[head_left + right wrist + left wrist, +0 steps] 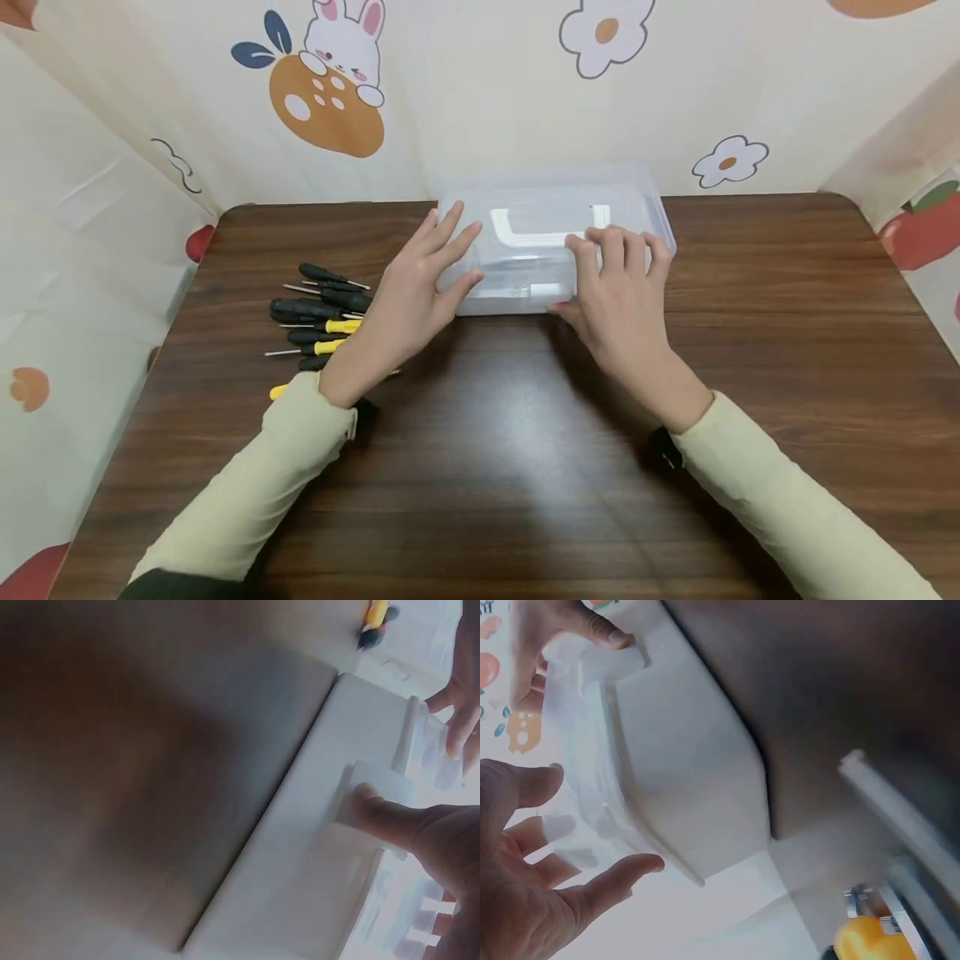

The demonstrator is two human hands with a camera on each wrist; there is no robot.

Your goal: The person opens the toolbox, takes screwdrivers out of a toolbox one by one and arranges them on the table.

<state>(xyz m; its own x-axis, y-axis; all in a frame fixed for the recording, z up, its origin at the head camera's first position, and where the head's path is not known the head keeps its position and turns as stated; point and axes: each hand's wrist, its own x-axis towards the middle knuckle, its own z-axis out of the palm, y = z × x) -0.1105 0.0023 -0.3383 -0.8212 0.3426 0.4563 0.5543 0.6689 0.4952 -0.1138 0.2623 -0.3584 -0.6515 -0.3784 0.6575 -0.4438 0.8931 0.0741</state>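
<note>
At the back of the table lies a clear plastic box (540, 196) with a white handle (528, 240) on its lid. A pale latch (386, 784) sits on its front side. My right hand (618, 292) grips the box there, its thumb pressed on the latch and its bent fingers over the lid. With fingers spread, my left hand (416, 271) rests at the lid's left end; its thumb points toward the front edge. In the left wrist view the box's front wall (690, 750) is seen from close by.
Several screwdrivers (303, 311) with black or yellow-and-black handles lie in a loose pile on the brown wooden table (510, 467), left of the box and partly behind my left forearm. A curtain (487, 92) with cartoon prints hangs right behind the box.
</note>
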